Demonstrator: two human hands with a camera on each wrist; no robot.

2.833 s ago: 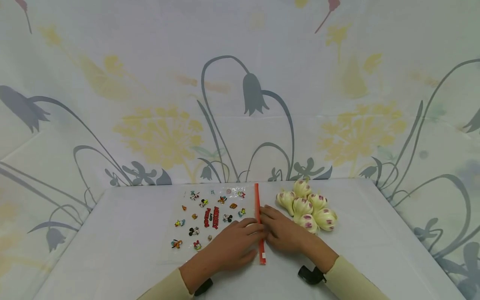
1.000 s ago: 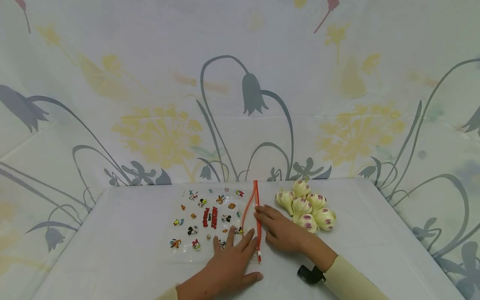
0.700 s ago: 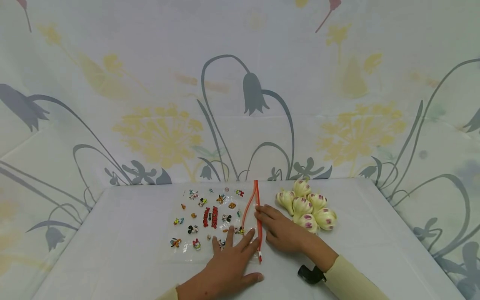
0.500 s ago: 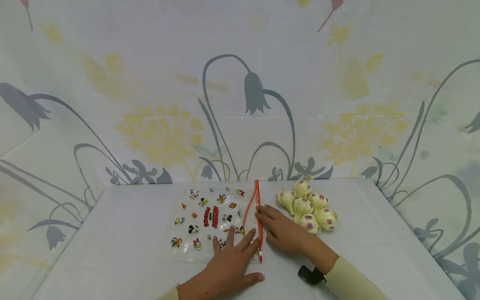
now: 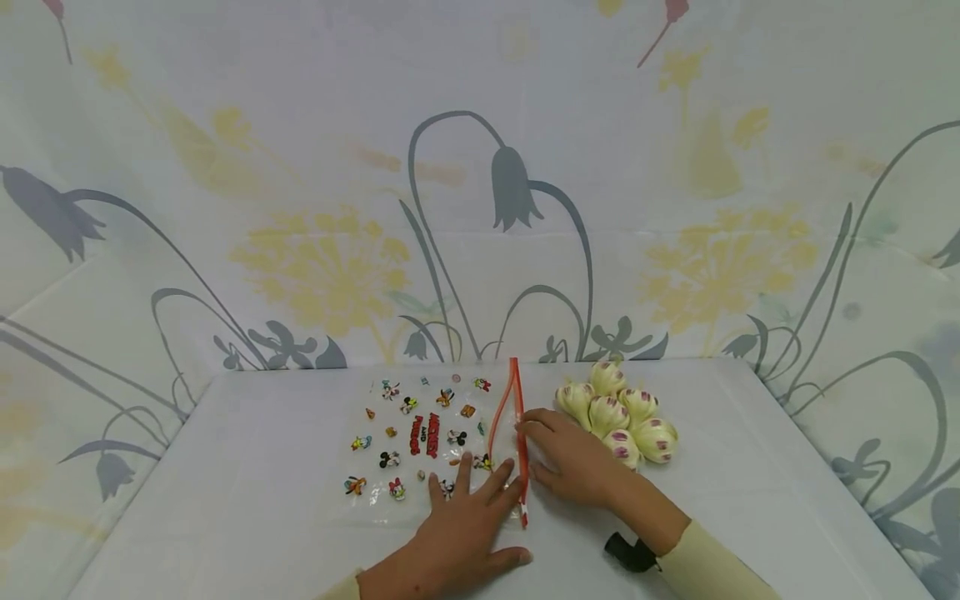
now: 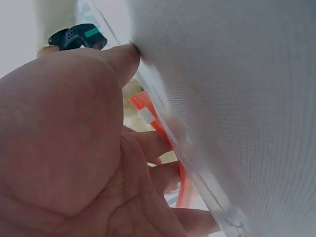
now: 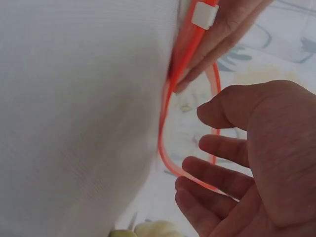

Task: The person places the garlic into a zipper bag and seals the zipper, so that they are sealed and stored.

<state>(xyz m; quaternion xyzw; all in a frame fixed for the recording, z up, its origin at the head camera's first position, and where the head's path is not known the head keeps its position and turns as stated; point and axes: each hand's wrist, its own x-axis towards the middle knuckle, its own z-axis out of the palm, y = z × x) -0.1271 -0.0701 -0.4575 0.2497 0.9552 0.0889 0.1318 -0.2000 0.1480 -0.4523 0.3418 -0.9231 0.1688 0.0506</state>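
Observation:
A clear plastic slider zip bag (image 5: 423, 437) with cartoon prints lies flat on the table. Its red zip edge (image 5: 521, 392) faces right, and the two strips part into a narrow gap. At the near end sits a white slider (image 7: 204, 15). My left hand (image 5: 465, 533) rests on the bag's near right part with fingers spread; in the left wrist view its fingertips meet the bag and zip. Beside the zip, my right hand (image 5: 573, 467) has loosely bent fingers. The right wrist view shows thumb and fingers apart, nothing held between them.
Several garlic bulbs (image 5: 609, 414) with purple marks lie in a cluster just right of my right hand. A black device (image 5: 630, 552) sits at my right wrist. The white table (image 5: 750, 500) ends against a flower-patterned cloth (image 5: 510, 275) at the back.
Earlier both hands met at the zip, whose strips lay together. Since then the left hand has spread on the bag and the strips have parted. Lately the right hand has lifted slightly.

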